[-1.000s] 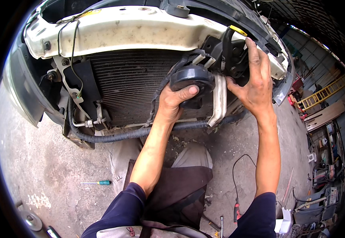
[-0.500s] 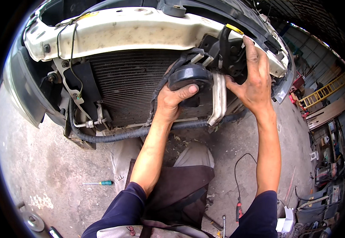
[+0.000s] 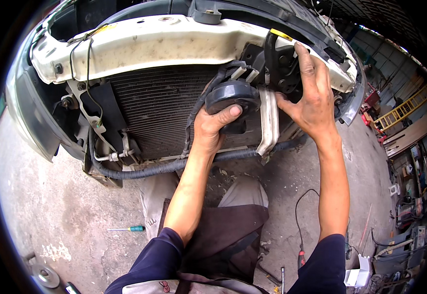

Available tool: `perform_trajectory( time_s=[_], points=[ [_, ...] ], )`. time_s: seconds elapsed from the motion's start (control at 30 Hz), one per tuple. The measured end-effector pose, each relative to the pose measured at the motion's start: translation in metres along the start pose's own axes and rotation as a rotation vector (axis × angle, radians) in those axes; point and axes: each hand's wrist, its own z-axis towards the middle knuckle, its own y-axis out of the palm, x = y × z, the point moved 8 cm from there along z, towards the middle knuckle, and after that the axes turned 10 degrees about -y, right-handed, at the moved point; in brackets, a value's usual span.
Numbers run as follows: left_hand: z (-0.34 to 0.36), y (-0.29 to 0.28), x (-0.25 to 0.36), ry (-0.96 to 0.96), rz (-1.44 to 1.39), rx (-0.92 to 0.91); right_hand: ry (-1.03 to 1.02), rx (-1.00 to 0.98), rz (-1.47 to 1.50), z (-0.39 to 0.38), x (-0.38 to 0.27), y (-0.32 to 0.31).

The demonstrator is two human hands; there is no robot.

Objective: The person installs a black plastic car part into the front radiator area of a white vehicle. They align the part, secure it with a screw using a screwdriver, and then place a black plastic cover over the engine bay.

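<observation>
My left hand (image 3: 209,128) is closed round a black, round car horn (image 3: 233,95), its thumb pressed on the near face and its other fingers mostly hidden behind. The horn sits in front of the radiator-like grille (image 3: 154,105), just left of a white upright bracket (image 3: 269,122). My right hand (image 3: 314,98) is open at the black hood latch (image 3: 283,68), thumb and forefinger spread along its right side; whether the fingertips touch it I cannot tell. A yellow-tipped lever (image 3: 281,35) rises above the latch.
Across the car's front runs a white crossbeam (image 3: 140,46), with a corrugated hose (image 3: 140,174) below the grille. A headlight (image 3: 32,117) sits at left. On the concrete floor lie a green-handled screwdriver (image 3: 136,228), a red-handled corded tool (image 3: 301,258) and a white box (image 3: 358,274).
The view has shifted slightly. Both hands keep nearly the same places against the car, the left still holding the horn.
</observation>
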Motion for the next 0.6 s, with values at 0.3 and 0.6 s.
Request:
perform_trajectory(
  time_s=[0.3,0.6],
  points=[
    [-0.0005,-0.0027,-0.0010,-0.004,0.021,-0.016,0.004,0.003,0.005,-0.0006,0.0001,0.0012],
    [0.0013,-0.0019,-0.0039,-0.026,-0.047,-0.008,-0.002,0.005,0.001,-0.0013,0.0011,-0.0004]
  ],
)
